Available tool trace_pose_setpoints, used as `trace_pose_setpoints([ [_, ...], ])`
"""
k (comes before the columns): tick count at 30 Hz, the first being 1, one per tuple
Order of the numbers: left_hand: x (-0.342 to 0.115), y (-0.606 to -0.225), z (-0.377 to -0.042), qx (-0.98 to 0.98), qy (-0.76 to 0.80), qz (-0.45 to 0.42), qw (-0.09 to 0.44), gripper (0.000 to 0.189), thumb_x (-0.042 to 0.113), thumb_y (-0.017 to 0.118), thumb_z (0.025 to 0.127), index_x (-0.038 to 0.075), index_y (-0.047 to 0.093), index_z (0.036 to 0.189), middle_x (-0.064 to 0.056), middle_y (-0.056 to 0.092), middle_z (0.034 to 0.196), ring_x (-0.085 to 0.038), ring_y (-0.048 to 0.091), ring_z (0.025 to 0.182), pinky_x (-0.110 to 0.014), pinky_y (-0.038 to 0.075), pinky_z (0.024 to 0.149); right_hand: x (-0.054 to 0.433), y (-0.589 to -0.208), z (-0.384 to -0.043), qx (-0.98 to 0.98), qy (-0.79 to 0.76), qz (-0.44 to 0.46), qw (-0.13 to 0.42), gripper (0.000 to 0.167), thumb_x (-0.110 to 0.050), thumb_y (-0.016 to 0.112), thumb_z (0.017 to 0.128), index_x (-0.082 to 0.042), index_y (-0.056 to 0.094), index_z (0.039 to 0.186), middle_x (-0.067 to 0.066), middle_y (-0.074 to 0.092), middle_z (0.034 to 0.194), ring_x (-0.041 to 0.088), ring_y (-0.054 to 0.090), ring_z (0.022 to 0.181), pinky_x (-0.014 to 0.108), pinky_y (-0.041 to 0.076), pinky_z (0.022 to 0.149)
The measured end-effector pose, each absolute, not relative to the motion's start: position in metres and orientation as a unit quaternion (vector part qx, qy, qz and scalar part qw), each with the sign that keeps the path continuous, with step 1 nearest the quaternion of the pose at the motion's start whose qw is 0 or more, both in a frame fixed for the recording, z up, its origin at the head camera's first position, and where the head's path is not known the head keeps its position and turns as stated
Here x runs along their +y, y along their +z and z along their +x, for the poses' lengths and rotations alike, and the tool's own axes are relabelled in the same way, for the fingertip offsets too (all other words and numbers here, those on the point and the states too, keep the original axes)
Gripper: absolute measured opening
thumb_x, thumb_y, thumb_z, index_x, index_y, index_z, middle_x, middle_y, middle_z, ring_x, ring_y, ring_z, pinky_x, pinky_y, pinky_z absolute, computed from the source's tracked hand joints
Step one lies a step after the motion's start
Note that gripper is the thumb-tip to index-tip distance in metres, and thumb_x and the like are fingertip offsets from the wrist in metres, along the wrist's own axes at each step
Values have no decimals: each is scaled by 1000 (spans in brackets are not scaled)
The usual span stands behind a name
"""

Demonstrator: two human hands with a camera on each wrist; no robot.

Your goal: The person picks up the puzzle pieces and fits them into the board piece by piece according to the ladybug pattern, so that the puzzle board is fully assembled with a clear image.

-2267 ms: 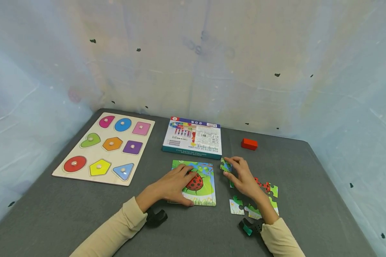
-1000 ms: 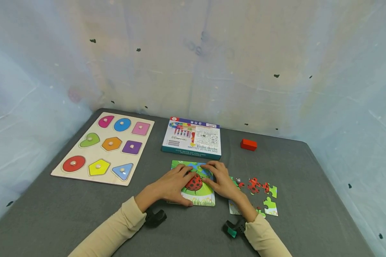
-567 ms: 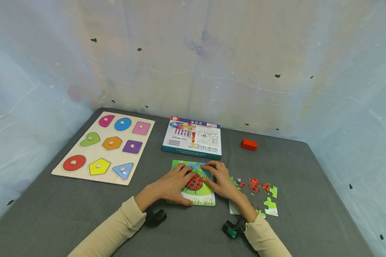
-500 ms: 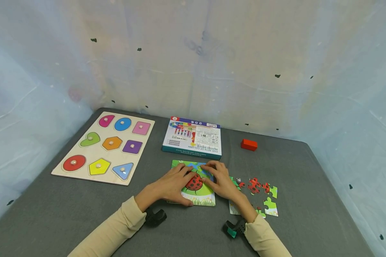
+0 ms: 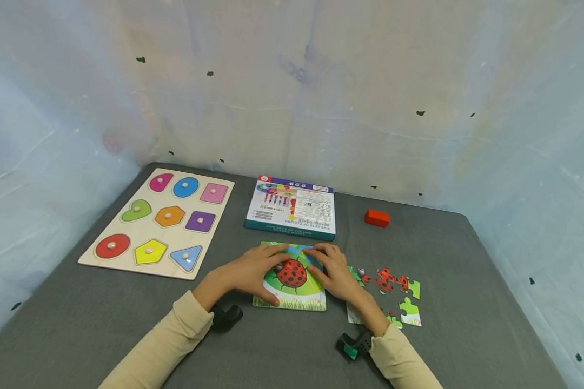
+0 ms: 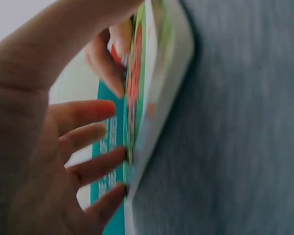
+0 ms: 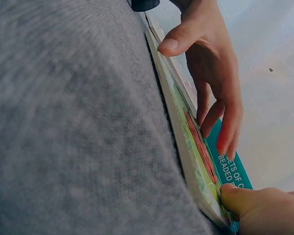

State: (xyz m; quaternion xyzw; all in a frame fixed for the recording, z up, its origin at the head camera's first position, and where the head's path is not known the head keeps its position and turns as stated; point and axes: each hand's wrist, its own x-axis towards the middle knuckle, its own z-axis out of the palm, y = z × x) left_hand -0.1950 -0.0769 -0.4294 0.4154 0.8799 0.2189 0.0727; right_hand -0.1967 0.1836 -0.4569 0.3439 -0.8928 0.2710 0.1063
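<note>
A ladybug puzzle board (image 5: pixel 292 302) lies flat on the grey table. My left hand (image 5: pixel 240 273) hovers at the board's left side, fingers spread and slightly bent; in the left wrist view its fingertips are by the board's edge, and contact is hard to tell. On the board's upper right corner, my right hand (image 5: pixel 334 273) has thumb and fingers set around a blue and green puzzle piece (image 5: pixel 313 261), partly hidden by the fingers. In the right wrist view the right thumb (image 7: pixel 230 193) is down against the board's surface. Loose puzzle pieces (image 5: pixel 384 281) lie to the right, some under the right forearm.
A teal and white box (image 5: pixel 292 208) lies behind the board. At the left is a wooden shape board (image 5: pixel 158 221) with knobbed pieces. A red block (image 5: pixel 377 218) sits at the back right. A plastic sheet (image 5: pixel 292 108) hangs behind the table.
My right hand carried a puzzle piece left from beside the board onto its upper right corner, then stayed there. Just now my left hand has shifted left, uncovering more of the ladybug.
</note>
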Motion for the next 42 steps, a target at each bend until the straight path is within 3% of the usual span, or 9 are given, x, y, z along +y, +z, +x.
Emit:
trace_pose_setpoints([
  [5, -87, -432, -200, 870, 273, 397, 103, 100, 49, 82, 63, -2, 39, 138, -13, 24, 148, -32, 23, 136, -49, 30, 105, 183, -455, -197, -893, 264, 345, 113, 39, -18, 62, 90, -9, 57, 127, 12, 50, 122, 29, 41, 112, 46, 33, 82],
  [10, -92, -432, -201, 876, 264, 390, 101, 104, 54, 83, 58, 2, 42, 139, -18, 25, 144, -35, 21, 133, -52, 29, 104, 183, -455, -197, -892, 258, 350, 122, 39, -20, 63, 89, -9, 58, 127, 11, 49, 119, 28, 43, 108, 43, 33, 78],
  [15, -100, -425, -200, 886, 217, 398, 98, 107, 57, 82, 56, 9, 41, 142, -15, 32, 145, -33, 26, 134, -56, 24, 106, 183, -454, -197, -891, 253, 353, 129, 40, -18, 65, 88, -8, 58, 126, 12, 49, 119, 29, 44, 107, 43, 33, 77],
  [23, -106, -421, -201, 882, 213, 406, 106, 104, 51, 83, 59, 2, 39, 140, -12, 36, 146, -34, 28, 135, -56, 23, 106, 187, -443, -192, -898, 255, 349, 82, 42, -20, 62, 90, -7, 54, 130, 12, 50, 122, 27, 46, 108, 44, 37, 80],
  [29, -105, -419, -201, 878, 226, 410, 103, 94, 49, 85, 58, 2, 48, 130, -14, 36, 146, -35, 29, 135, -56, 24, 105, 213, -430, -192, -893, 270, 352, 77, 44, -19, 65, 89, -7, 53, 130, 8, 51, 126, 25, 49, 115, 46, 43, 90],
  [36, -105, -419, -202, 877, 231, 410, 94, 95, 49, 86, 56, 1, 48, 129, -16, 38, 144, -35, 31, 133, -56, 25, 104, 257, -424, -187, -908, 255, 312, 114, 46, -11, 72, 82, -7, 57, 125, 9, 53, 120, 27, 51, 109, 48, 46, 83],
  [42, -106, -420, -203, 879, 231, 402, 113, 97, 49, 85, 57, 3, 46, 134, -14, 35, 146, -34, 29, 134, -55, 23, 106, 283, -426, -176, -921, 241, 298, 67, 49, -16, 74, 80, -6, 58, 125, 9, 52, 120, 28, 49, 109, 49, 44, 84],
])
